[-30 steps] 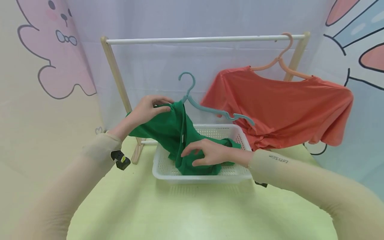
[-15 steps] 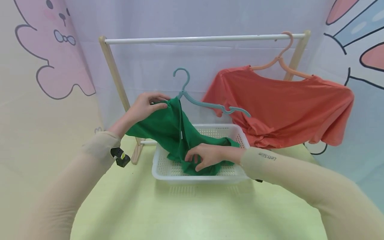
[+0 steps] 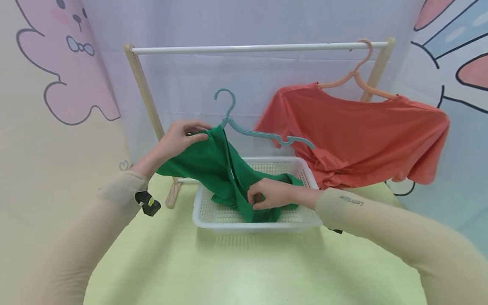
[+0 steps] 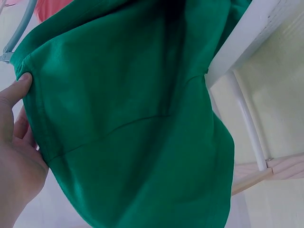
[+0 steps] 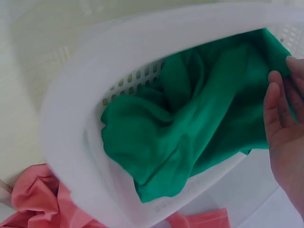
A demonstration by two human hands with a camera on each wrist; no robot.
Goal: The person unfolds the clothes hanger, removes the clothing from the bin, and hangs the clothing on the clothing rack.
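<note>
A green shirt is lifted at its left part, while the rest lies bunched in a white basket. My left hand grips the shirt's shoulder near the collar, thumb in front, as the left wrist view also shows. One arm of a blue-grey hanger is hidden inside the shirt by that hand; its hook and other arm stick out bare. Over the basket, my right hand pinches the shirt's open front edge. In the right wrist view, green folds fill the basket beside the right hand's fingers.
Behind the basket stands a rack with a white rail and wooden posts. A coral shirt hangs at its right on an orange hanger, its lower part close beside the basket. The tabletop is pale yellow-green.
My left hand, with the shirt and hanger, has shifted slightly left. My right hand has moved a little right, gone from loose fingers to pinching the shirt edge, and drawn the front further open.
</note>
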